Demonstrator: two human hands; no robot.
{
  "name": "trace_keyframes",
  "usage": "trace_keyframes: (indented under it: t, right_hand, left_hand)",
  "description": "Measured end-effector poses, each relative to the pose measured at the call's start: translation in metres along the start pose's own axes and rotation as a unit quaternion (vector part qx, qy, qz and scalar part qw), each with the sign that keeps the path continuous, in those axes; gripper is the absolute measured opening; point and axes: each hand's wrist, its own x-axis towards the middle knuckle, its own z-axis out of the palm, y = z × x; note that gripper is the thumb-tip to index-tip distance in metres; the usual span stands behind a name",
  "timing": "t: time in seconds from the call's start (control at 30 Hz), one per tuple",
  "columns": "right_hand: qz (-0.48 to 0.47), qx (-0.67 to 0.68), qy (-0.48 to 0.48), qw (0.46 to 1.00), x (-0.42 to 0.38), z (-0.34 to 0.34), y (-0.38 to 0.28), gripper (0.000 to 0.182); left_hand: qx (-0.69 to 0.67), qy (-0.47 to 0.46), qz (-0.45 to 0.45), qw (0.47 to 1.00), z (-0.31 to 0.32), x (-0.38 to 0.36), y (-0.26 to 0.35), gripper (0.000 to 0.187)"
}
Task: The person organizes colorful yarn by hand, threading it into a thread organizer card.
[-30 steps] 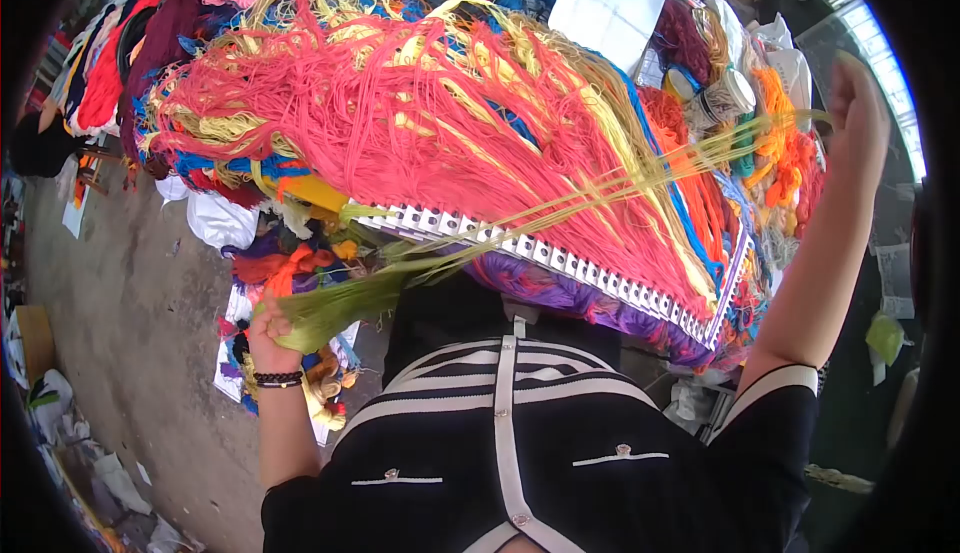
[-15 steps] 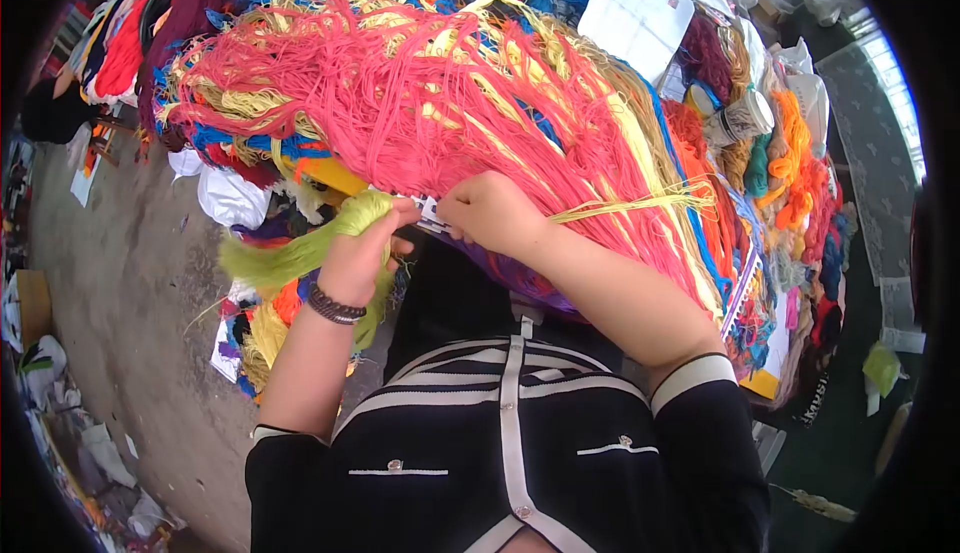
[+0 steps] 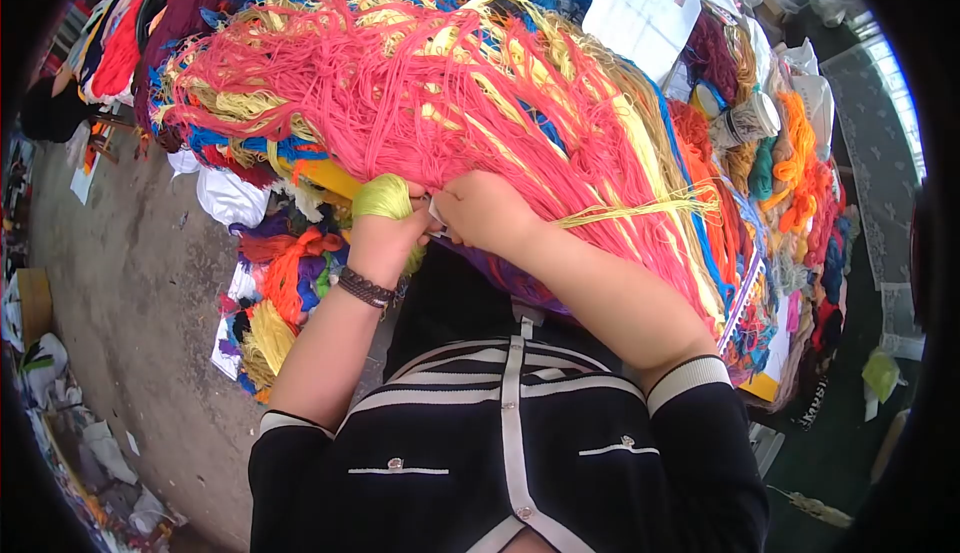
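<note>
A bundle of yellow-green thread is looped over my left hand, whose fingers are closed around it. Right beside it, my right hand is closed, its fingertips at a small white piece between the two hands. What the right fingers pinch is mostly hidden. Both hands are at the near edge of a large heap of pink and pale yellow thread. A thin yellow strand bundle lies across the heap, right of my right hand.
White papers and a jar-like container lie at the back right. Orange thread hangs at the right. A white bag and more coloured skeins are at the left. A person in black is at the far left.
My left hand has turned and moved slightly right, closer to my right hand. The long green thread tail that stretched out to the left is no longer visible there.
</note>
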Motion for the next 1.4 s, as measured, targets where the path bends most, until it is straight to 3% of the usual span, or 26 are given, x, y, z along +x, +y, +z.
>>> trace_keyframes:
  t: [0.07,0.13,0.2,0.23,0.3,0.33,0.4,0.47,0.5,0.53,0.57,0.6,0.67,0.7,0.77,0.83,0.9,1.03,1.1,1.17,1.2,1.27,1.33,1.4]
  right_hand:
    - [-0.11,-0.121,0.066,0.984,0.001,0.006,0.007,0.034]
    - [-0.09,-0.073,0.059,0.991,-0.003,0.002,0.008,0.03]
    - [-0.071,-0.025,0.05,0.996,-0.008,-0.003,0.008,0.027]
    - [-0.073,0.027,0.048,0.996,-0.011,-0.005,0.009,0.021]
    - [-0.072,0.084,0.049,0.993,-0.011,-0.004,0.015,0.018]
    - [-0.087,0.077,0.042,0.992,-0.008,-0.001,0.021,0.017]
    - [-0.106,0.069,0.038,0.991,-0.006,0.0,0.02,0.017]
    - [-0.055,0.262,-0.004,0.963,-0.011,-0.001,0.013,0.016]
    - [-0.053,0.263,-0.002,0.963,-0.013,-0.005,0.012,0.016]
    - [-0.033,0.351,-0.022,0.936,-0.014,-0.01,0.011,0.014]
    - [-0.012,0.435,-0.042,0.899,-0.016,-0.013,0.01,0.014]
    - [-0.011,0.44,-0.041,0.897,-0.019,-0.014,0.006,0.014]
    - [-0.011,0.424,-0.037,0.905,-0.016,-0.013,0.009,0.013]
    - [-0.012,0.409,-0.033,0.912,-0.015,-0.012,0.01,0.013]
    - [0.006,0.355,-0.032,0.934,-0.013,-0.012,0.008,0.015]
    - [0.023,0.3,-0.033,0.953,-0.009,-0.006,0.011,0.016]
    - [-0.047,0.19,0.003,0.981,0.0,0.004,0.023,0.021]
    - [-0.049,0.168,0.0,0.985,0.003,0.004,0.026,0.024]
    - [-0.059,0.067,0.029,0.996,0.003,0.005,0.027,0.025]
    - [-0.065,0.067,0.033,0.995,0.002,0.006,0.026,0.023]
    - [-0.069,0.064,0.037,0.995,0.0,0.006,0.026,0.021]
    - [-0.098,0.076,0.053,0.991,-0.005,0.01,0.027,0.018]
    - [-0.138,0.098,0.073,0.983,-0.021,0.013,0.016,0.012]
    - [-0.173,0.153,0.07,0.971,-0.052,0.016,-0.012,0.007]
  left_hand:
    - [0.03,-0.008,0.005,0.999,0.001,0.001,0.003,0.02]
    - [0.06,-0.016,0.011,0.998,-0.002,0.002,0.003,0.02]
    - [0.151,0.012,0.101,0.983,-0.011,0.002,0.004,0.02]
    - [0.11,0.03,0.13,0.985,-0.012,-0.002,0.009,0.02]
    - [-0.108,-0.003,0.029,0.994,-0.011,-0.012,0.025,0.019]
    - [-0.184,-0.06,0.041,0.98,-0.015,-0.01,0.021,0.02]
    - [-0.229,-0.08,0.017,0.97,-0.011,-0.011,0.021,0.02]
    - [-0.223,-0.096,0.042,0.969,-0.009,-0.009,0.015,0.021]
    - [-0.121,-0.057,0.023,0.991,-0.005,-0.011,0.018,0.023]
    - [-0.017,-0.016,0.003,1.0,0.0,-0.014,0.019,0.025]
    - [0.036,-0.03,0.017,0.999,0.003,-0.014,0.018,0.026]
    - [0.035,-0.03,0.015,0.999,0.004,-0.012,0.013,0.026]
    - [0.171,-0.078,0.19,0.964,0.003,-0.006,0.001,0.023]
    - [0.261,-0.047,0.216,0.94,-0.002,-0.004,0.005,0.019]
    - [0.073,-0.003,0.099,0.992,-0.01,-0.008,0.019,0.018]
    - [-0.035,0.026,0.087,0.995,-0.041,0.001,0.016,0.018]
    - [-0.095,0.048,0.07,0.992,-0.061,-0.003,0.034,0.024]
    - [-0.148,0.015,0.119,0.982,-0.134,-0.014,0.067,0.033]
    - [-0.209,0.029,0.212,0.954,-0.181,-0.022,0.082,0.038]
    - [-0.253,0.18,0.283,0.907,-0.169,-0.034,0.108,0.041]
    - [-0.215,0.188,0.264,0.921,-0.195,-0.031,0.099,0.038]
    - [-0.266,0.138,0.133,0.945,-0.186,-0.032,0.081,0.036]
    - [-0.109,0.077,0.155,0.979,-0.113,-0.046,0.066,0.03]
    - [-0.074,0.005,0.038,0.996,-0.074,-0.062,0.052,0.026]
